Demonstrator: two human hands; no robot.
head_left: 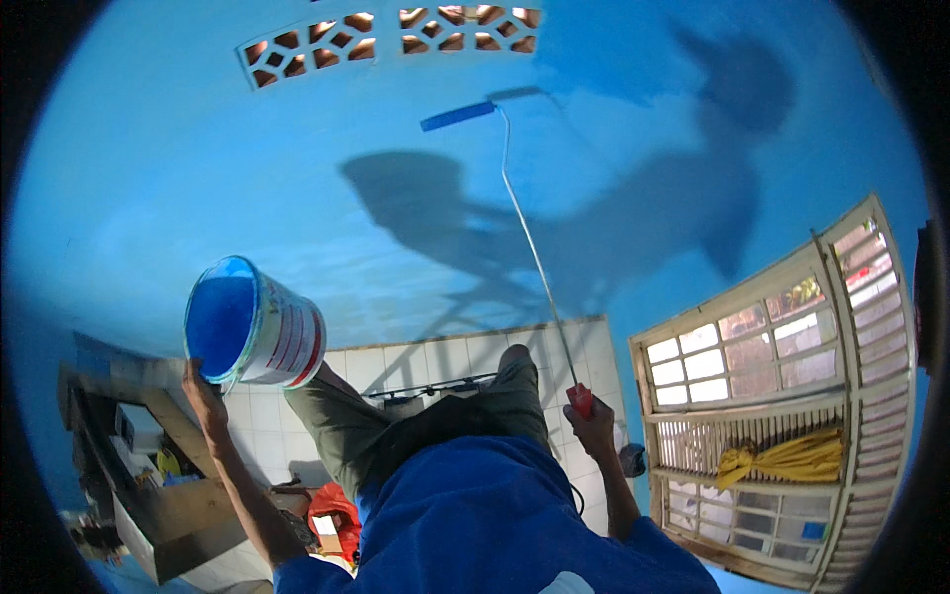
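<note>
Left hand (205,396) holding white bucket (285,335) by its mouth's lower edge, blue paint (220,319) inside; right hand (592,424) gripping paint roller (457,117) by red handle (581,399)

The bucket (285,339) is left of the roller head (457,117), window (742,408) right, 2 vents (469,30) above.
</note>
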